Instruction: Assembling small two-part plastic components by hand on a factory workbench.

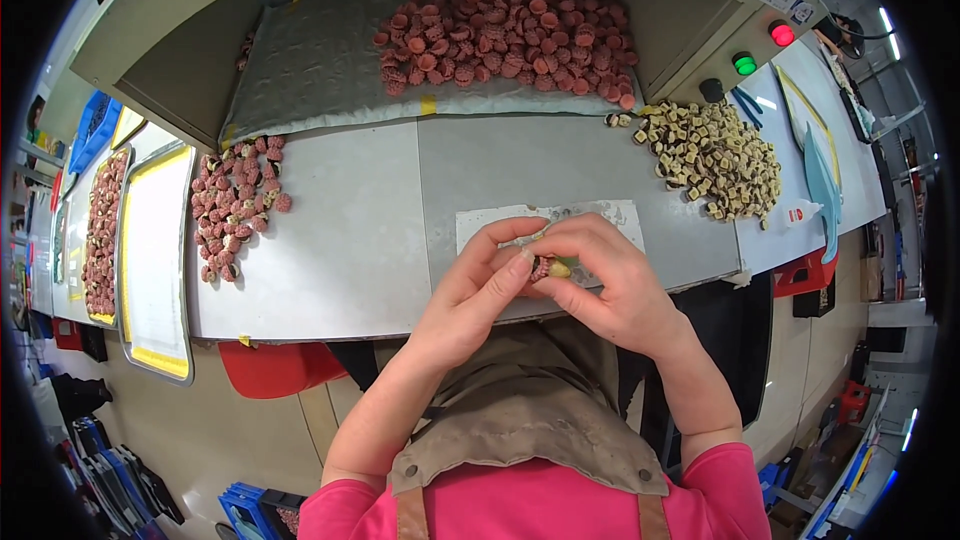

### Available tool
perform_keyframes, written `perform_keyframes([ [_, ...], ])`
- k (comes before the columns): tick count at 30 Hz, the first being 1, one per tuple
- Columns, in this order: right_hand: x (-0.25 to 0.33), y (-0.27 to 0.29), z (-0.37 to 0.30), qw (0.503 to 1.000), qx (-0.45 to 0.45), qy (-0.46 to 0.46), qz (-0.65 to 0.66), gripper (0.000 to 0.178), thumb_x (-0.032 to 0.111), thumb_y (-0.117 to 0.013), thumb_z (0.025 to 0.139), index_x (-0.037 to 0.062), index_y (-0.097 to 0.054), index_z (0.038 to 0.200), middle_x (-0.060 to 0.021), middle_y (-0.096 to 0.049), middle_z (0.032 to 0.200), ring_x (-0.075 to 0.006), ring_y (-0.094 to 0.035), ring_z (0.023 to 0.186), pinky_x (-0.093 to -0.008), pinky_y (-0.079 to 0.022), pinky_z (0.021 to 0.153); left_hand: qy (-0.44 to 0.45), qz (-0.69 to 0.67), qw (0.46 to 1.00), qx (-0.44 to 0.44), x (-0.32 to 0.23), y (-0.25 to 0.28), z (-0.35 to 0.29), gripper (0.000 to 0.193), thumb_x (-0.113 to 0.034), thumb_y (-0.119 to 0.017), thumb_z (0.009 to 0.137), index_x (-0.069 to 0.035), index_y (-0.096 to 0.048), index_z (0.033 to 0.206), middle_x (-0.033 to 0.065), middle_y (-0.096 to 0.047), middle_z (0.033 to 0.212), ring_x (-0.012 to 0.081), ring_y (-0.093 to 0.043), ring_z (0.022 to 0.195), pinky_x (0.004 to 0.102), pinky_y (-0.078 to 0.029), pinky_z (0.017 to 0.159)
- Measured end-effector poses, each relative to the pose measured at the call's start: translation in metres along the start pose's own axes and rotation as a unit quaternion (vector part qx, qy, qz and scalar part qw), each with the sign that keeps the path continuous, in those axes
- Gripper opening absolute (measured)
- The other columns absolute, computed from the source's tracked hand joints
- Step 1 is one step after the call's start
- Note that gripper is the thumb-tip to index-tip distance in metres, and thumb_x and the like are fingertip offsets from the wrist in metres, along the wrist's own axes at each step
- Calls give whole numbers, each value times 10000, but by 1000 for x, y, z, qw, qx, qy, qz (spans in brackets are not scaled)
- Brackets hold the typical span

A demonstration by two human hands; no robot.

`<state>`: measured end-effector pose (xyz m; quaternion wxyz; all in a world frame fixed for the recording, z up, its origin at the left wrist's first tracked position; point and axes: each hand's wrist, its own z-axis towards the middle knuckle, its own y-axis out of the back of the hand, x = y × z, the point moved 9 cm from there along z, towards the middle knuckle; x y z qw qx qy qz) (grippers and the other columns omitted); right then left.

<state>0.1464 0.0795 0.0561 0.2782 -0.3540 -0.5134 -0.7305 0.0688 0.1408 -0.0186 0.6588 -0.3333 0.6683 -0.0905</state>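
Observation:
My left hand and my right hand meet over the front of the table, fingers curled in toward each other. Between their fingertips is a small pink, knobbly raspberry-shaped piece with a dark part. A pale yellowish bit sticks out of it on the right-hand side. Fingers cover much of the piece, so how its parts join is hard to see. Under the hands lies a worn white board, partly hidden by them.
Hollow pink cups are heaped inside the cabinet. Cream-and-dark pieces pile at right, near a small white bottle and blue pliers. Raspberry-shaped pieces lie at left, beside a yellow-edged tray. A red stool stands below.

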Motion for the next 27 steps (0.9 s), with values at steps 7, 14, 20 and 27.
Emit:
perform_keyframes([
  [7, -4, 1, 2, 999, 2, -14, 44, 199, 45, -593, 855, 44, -607, 1053, -105, -580, 1047, -266, -570, 955, -353, -472, 820, 5, -20, 1000, 13, 4, 2, 3, 462, -265, -505, 988, -43, -360, 1366, 79, -601, 1142, 131, -556, 1044, 291, -433, 933],
  [14, -6, 0, 3, 999, 2, -21, 45, 222, 56, -594, 857, 41, -606, 1079, -105, -580, 1045, -262, -564, 979, -343, -464, 843, 6, -30, 999, -14, 0, 2, 4, 443, -239, -512, 985, -38, -363, 1350, 85, -609, 1130, 145, -574, 1015, 306, -447, 932],
  [20, -25, 51, -5, 996, -62, -51, 30, 223, 56, -581, 862, 35, -620, 1080, -96, -585, 1030, -248, -566, 960, -329, -453, 845, -73, 474, 872, -99, -59, 18, -12, 237, -48, -587, 889, -13, -565, 1123, 85, -631, 1031, 166, -573, 1015, 320, -463, 890],
  [27, -94, 144, -8, 945, -150, -93, -277, 308, 138, -618, 869, 92, -597, 1173, -132, -582, 1151, -251, -558, 1047, -355, -453, 887, -176, 861, 396, -266, -141, 94, -34, 237, -97, -618, 842, -87, -610, 1078, 121, -533, 1252, 313, -460, 1187, 432, -363, 1001],
])
